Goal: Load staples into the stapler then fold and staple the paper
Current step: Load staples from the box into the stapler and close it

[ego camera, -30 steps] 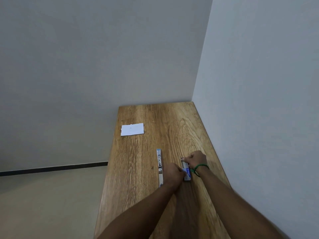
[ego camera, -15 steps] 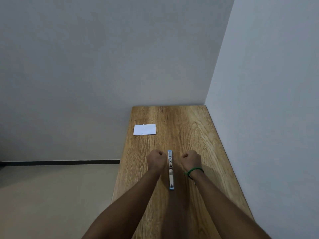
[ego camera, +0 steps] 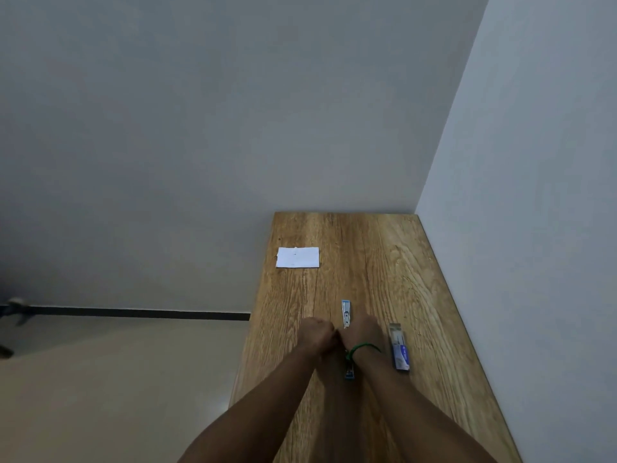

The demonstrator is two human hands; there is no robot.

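Note:
A slim silver and blue stapler [ego camera: 346,314] lies opened out flat along the wooden table [ego camera: 377,262], its near end [ego camera: 349,374] showing under my wrists. My left hand [ego camera: 316,335] and my right hand [ego camera: 364,331], which has a green band at the wrist, meet with curled fingers over the stapler's middle. What the fingers hold is hidden. A blue and clear staple box [ego camera: 399,348] lies just right of my right wrist. The white paper [ego camera: 297,257] lies flat near the table's far left edge.
The table stands in a corner, with a grey wall behind it and a pale wall [ego camera: 534,228] along its right side. Its left edge drops to a beige floor [ego camera: 117,379].
Both hands have come together over the stapler's middle; half a second ago they were fists on either side of it. The staple box now shows at the right. The view shifted left.

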